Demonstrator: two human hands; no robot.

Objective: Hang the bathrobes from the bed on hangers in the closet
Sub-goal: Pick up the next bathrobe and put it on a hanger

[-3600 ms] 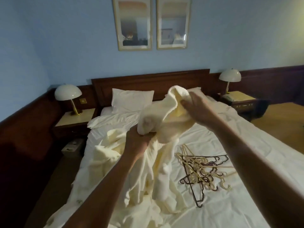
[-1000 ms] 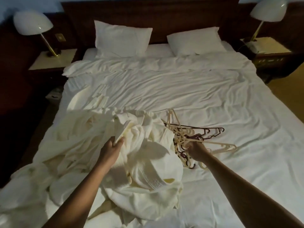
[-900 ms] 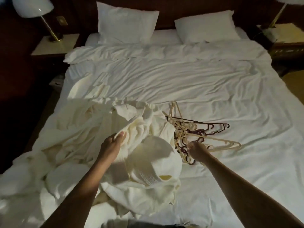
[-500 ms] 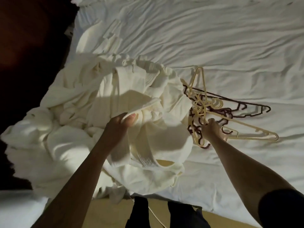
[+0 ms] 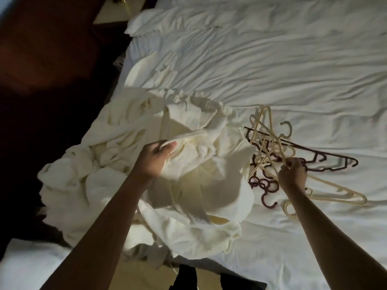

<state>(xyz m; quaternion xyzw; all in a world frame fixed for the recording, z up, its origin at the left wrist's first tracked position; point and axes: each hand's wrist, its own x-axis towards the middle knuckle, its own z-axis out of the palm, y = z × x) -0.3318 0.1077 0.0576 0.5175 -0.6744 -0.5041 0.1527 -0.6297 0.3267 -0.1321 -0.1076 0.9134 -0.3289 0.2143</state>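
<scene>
Head view. The left hand (image 5: 154, 159) grips a fold of the cream bathrobe (image 5: 188, 185). The thumb and the fingers (image 5: 170, 145) are pressed together on the fabric edge, with the cloth passing between them. The bathrobe lies crumpled on the near left part of the bed (image 5: 282, 65), spreading from the fingers toward the bed edge on the left and toward the viewer. Part of it hangs over the near edge. A ribbed band of the robe runs below the left wrist.

The right hand (image 5: 292, 174) is closed on a cream hanger (image 5: 270, 155) in the pile of hangers (image 5: 293, 160). The fingertips (image 5: 290, 163) pinch a thin cream bar; the exact number of bars held cannot be determined. The pile lies on the white sheet just beside the bathrobe's right edge. It contains tangled cream plastic hangers and dark maroon hangers (image 5: 326, 162). The maroon ones extend to the right of the fingertips, and several hooks curl below and to the left of the right hand. One cream hanger extends to the right, below the right wrist.

Both forearms are bare. The sheet beyond the fingers is wrinkled. A dark wooden surface (image 5: 48, 59) lies to the left of the bed.
</scene>
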